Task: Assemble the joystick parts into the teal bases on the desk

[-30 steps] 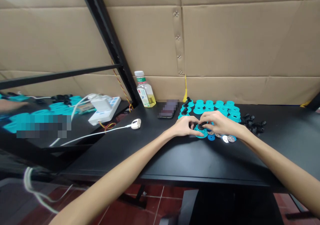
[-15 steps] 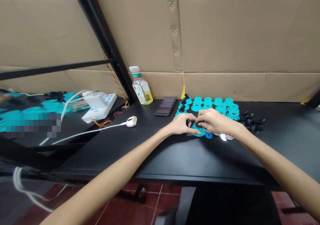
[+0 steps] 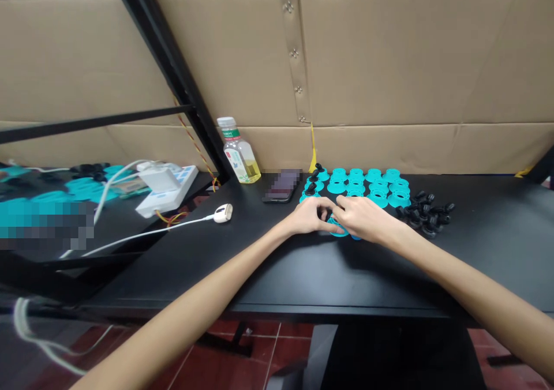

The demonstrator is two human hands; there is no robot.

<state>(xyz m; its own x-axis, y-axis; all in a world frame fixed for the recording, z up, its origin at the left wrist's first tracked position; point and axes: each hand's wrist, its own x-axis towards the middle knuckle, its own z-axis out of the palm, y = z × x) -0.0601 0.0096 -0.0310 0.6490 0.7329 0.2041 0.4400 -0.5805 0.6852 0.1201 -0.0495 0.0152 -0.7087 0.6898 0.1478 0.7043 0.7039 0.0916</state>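
Left hand cups teal base — right hand at its top.

Looks most like a small assembly workshop, with work places side by side. Shows it chiefly in repeated parts: has teal flanged rings set out in rows to the right of the drink bottle, on a black surface, and a loose heap of black fittings farther right of the bottle. Repeats the pattern well left of the bottle, with more teal pieces and, nearer the bottle, a white power strip. Is walled behind the bottle with cardboard panels (bare, creased stuff). Is floored in red tiles, below the bottle.
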